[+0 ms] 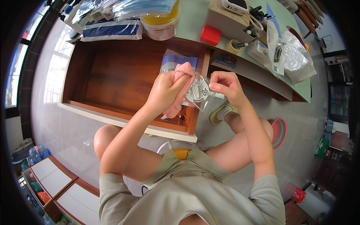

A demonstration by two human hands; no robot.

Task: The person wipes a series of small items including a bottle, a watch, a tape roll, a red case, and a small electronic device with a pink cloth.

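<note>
My left hand [164, 91] is closed around a folded pink cloth [180, 87]. Against the cloth's right side is a clear plastic packet [198, 90] with a round, pale printed item inside. My right hand [227, 85] pinches the packet's right edge between thumb and finger. Both hands are above the right end of a pulled-out wooden drawer [118, 71]. Under them in the drawer lies a blue and clear plastic bag [178, 59], partly covered by the cloth and my left hand. A small dark round object [182, 117] sits near the drawer's front right corner.
On the green tabletop [192, 17] stand a yellow-lidded tub [160, 28], a red box [210, 35], a tape roll [234, 46] and a crumpled silvery bag [296, 57]. Plastic-wrapped packs [112, 29] crowd the back left. A pink-rimmed basin [279, 133] is beside my right knee.
</note>
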